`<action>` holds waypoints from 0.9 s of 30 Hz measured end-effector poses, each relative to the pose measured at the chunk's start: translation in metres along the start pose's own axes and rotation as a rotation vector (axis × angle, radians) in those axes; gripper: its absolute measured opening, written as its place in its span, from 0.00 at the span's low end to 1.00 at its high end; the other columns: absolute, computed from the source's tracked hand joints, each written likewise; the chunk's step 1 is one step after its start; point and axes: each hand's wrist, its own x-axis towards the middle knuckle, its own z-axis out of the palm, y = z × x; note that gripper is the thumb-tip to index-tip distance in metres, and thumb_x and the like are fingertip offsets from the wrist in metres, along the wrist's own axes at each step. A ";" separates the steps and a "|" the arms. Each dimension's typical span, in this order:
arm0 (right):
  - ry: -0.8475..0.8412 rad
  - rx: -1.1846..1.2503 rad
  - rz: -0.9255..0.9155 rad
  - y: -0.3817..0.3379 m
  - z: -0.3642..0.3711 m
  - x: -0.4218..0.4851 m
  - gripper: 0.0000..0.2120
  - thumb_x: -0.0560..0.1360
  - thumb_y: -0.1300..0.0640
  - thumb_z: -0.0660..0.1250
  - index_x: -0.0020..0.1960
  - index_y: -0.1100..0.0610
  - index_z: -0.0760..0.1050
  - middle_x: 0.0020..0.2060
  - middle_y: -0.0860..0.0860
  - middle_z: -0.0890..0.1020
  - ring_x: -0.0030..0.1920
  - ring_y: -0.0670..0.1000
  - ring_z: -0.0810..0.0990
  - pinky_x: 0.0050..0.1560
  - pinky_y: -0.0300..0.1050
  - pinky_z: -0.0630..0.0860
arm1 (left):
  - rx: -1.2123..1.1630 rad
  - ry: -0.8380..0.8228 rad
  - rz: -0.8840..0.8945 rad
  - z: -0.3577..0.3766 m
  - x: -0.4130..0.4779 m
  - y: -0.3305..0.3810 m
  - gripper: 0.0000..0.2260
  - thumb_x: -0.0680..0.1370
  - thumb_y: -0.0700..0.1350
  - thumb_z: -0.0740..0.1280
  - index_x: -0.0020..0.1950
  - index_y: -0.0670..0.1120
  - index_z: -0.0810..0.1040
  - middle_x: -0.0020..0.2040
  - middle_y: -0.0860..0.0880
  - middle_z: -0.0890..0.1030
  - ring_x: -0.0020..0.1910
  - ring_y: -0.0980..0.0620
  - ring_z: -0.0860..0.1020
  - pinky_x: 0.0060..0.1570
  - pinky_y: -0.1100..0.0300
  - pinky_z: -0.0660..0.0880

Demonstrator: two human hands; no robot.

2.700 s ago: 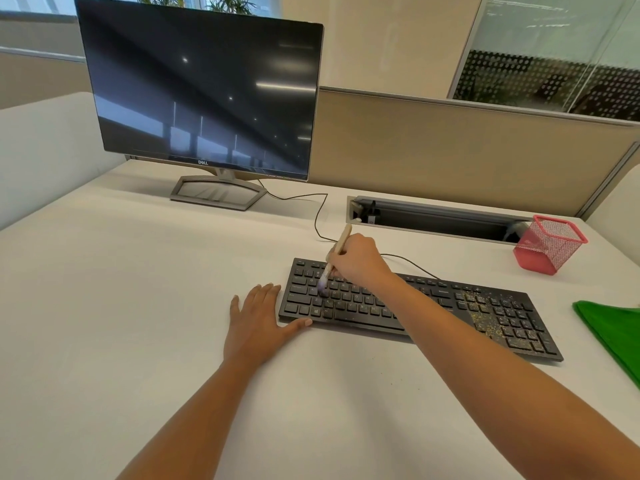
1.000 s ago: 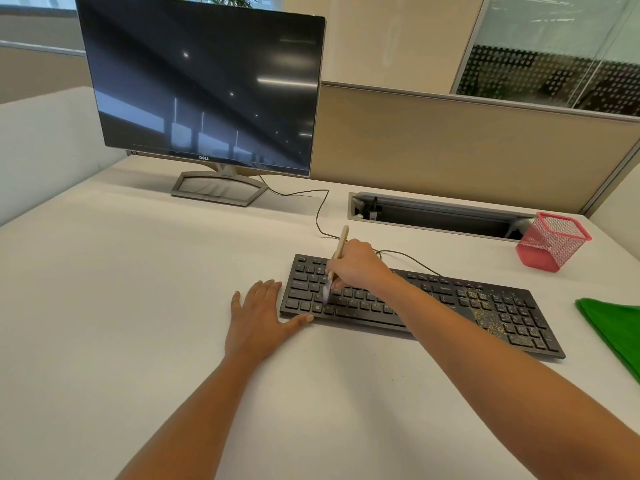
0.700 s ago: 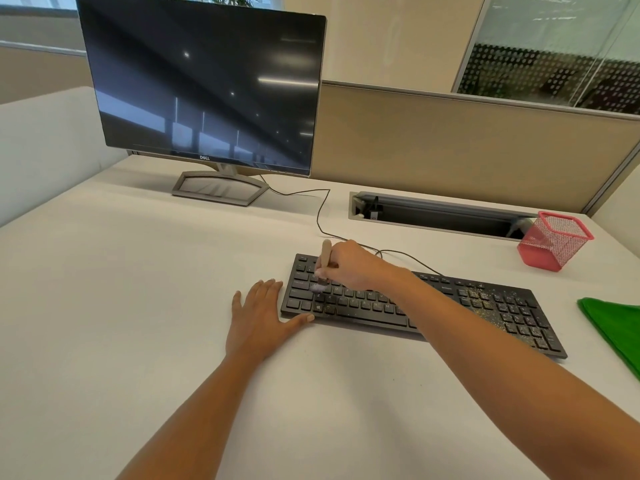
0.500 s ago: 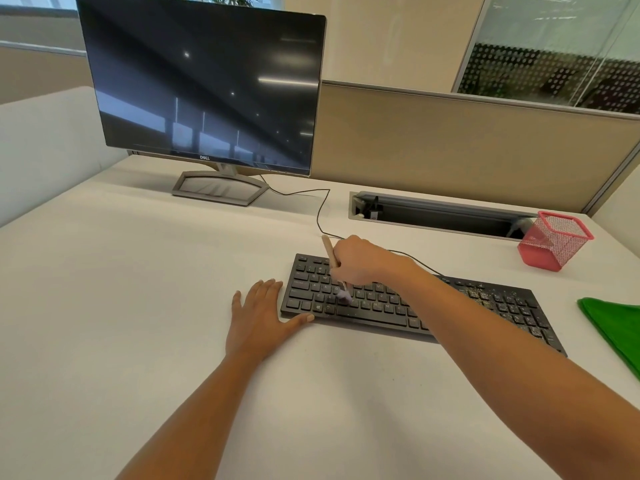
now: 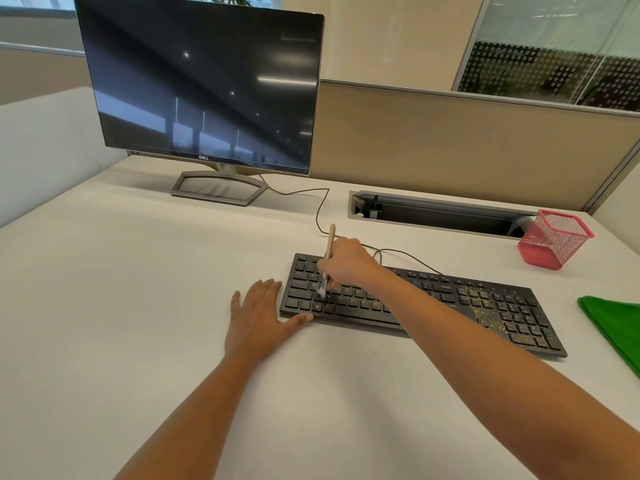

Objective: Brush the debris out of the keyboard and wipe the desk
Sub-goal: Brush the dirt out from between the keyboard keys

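Right grip (image 5: 348, 263) pinches the slim wooden-handled brush (image 5: 331, 242), bristles on the flat black keyboard's (image 5: 433, 299) left keys. Left grip (image 5: 261, 318), spread flat, braces its left end. Best: short strokes toward the yellow debris (image 5: 485, 306) at its right.

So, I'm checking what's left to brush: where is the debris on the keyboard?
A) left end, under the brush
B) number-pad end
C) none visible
B: yellow specks cover the number-pad end of the keyboard, away from the brush in the right hand.

A black keyboard (image 5: 346, 301) lies flat on the white tabletop (image 5: 138, 289), yellowish debris (image 5: 485, 306) speckling its right end, a wooden brush (image 5: 330, 244) bristles-down on its left keys, green cloth (image 5: 613, 327) nearby.
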 end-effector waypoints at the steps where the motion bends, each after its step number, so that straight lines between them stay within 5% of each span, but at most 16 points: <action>1: 0.027 0.033 0.005 0.000 -0.002 0.003 0.12 0.76 0.60 0.61 0.52 0.68 0.76 0.46 0.62 0.82 0.46 0.59 0.83 0.52 0.51 0.80 | 0.000 -0.001 -0.001 0.000 0.000 0.000 0.58 0.54 0.82 0.34 0.74 0.50 0.60 0.75 0.54 0.61 0.75 0.56 0.53 0.74 0.49 0.45; 5: 0.079 0.150 -0.049 0.002 -0.005 0.008 0.12 0.77 0.59 0.63 0.53 0.66 0.79 0.48 0.61 0.83 0.47 0.58 0.83 0.52 0.52 0.80 | 0.002 0.001 0.000 -0.001 0.000 0.000 0.57 0.55 0.82 0.36 0.74 0.50 0.60 0.75 0.54 0.61 0.75 0.55 0.53 0.73 0.49 0.45; 14: 0.012 -0.251 -0.082 0.000 -0.017 -0.001 0.07 0.76 0.59 0.62 0.48 0.64 0.74 0.42 0.57 0.75 0.41 0.54 0.73 0.29 0.38 0.64 | 0.004 -0.003 0.000 0.000 -0.001 0.000 0.57 0.55 0.82 0.35 0.75 0.50 0.59 0.75 0.54 0.60 0.75 0.56 0.52 0.73 0.49 0.44; 21: 0.042 0.041 -0.043 0.006 -0.003 0.000 0.12 0.77 0.60 0.62 0.52 0.68 0.78 0.47 0.61 0.82 0.46 0.57 0.82 0.45 0.49 0.79 | -0.001 -0.004 0.006 -0.001 0.000 0.000 0.52 0.59 0.78 0.40 0.75 0.50 0.59 0.76 0.54 0.60 0.76 0.56 0.52 0.74 0.49 0.44; 27: -0.078 -0.031 -0.003 0.004 -0.005 -0.003 0.12 0.76 0.59 0.63 0.53 0.68 0.76 0.48 0.61 0.82 0.48 0.59 0.83 0.54 0.54 0.79 | -0.013 0.002 0.006 0.000 0.000 -0.002 0.51 0.60 0.78 0.41 0.75 0.50 0.59 0.75 0.53 0.60 0.76 0.56 0.52 0.74 0.49 0.44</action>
